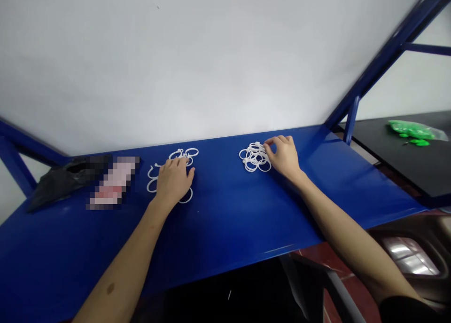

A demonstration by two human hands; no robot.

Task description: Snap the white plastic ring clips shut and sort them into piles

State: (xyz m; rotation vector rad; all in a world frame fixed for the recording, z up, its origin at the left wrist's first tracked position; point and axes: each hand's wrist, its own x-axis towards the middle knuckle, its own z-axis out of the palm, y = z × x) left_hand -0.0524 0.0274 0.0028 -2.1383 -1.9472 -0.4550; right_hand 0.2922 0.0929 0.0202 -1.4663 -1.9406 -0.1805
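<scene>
White plastic rings, which look like shower curtain rings, lie in two groups on a blue table. My left hand rests palm down over the looser left group of rings, its thumb apart from the fingers. It hides some of that group; several rings show around it, and a few of them are unclasped. At the right edge of the denser right pile of rings is my right hand. Its thumb and forefinger come together in a pinch on a ring at the pile's upper right.
At the left of the table lie a black plastic bag and a blurred-out pink and white item. A white wall rises behind, with blue frame bars at both sides. A bag of green pieces is on a black table at right.
</scene>
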